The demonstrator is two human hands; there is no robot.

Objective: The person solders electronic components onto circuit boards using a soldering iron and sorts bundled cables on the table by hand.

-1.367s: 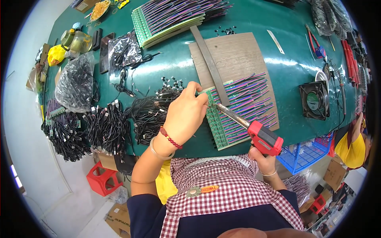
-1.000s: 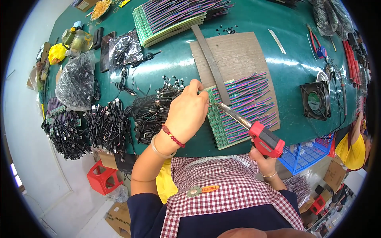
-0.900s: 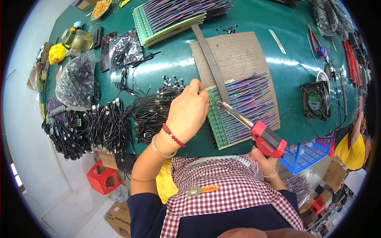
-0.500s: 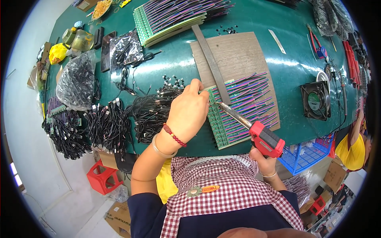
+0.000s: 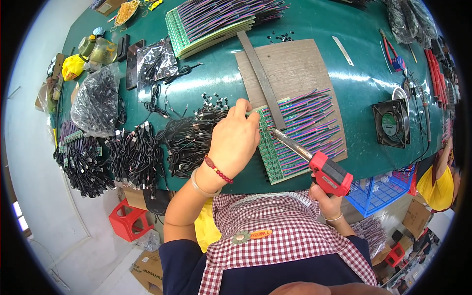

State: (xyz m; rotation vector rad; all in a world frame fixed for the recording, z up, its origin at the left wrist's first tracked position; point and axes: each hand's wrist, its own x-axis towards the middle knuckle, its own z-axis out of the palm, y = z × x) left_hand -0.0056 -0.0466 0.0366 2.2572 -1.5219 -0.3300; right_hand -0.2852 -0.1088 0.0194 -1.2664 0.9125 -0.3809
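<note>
My right hand (image 5: 325, 202) grips a red-and-black soldering gun (image 5: 330, 173) by its handle. The metal tip of the gun reaches the upper left part of a green circuit board panel (image 5: 273, 164), which has rows of pink, blue and black wires (image 5: 314, 130) along its right side. At the panel's left edge, my left hand (image 5: 235, 140) is closed with fingertips pinched together; what they hold is hidden. A flat metal bar (image 5: 262, 76) lies across a wooden board (image 5: 297, 64) and onto the panel. Black cables (image 5: 189, 140) lie in a heap beside my left hand.
Stacked wired panels (image 5: 211, 27) lie at the back. Bundled black cables (image 5: 135, 155) and a plastic bag (image 5: 96, 101) are on the left. To the right stand a black fan (image 5: 391, 124), red-handled pliers (image 5: 388, 51) and a blue basket (image 5: 376, 194). Another person's arm (image 5: 441, 160) shows far right.
The gun's tip and my left hand stay almost in place at the panel's left edge. My left wrist has shifted very slightly to the right.
</note>
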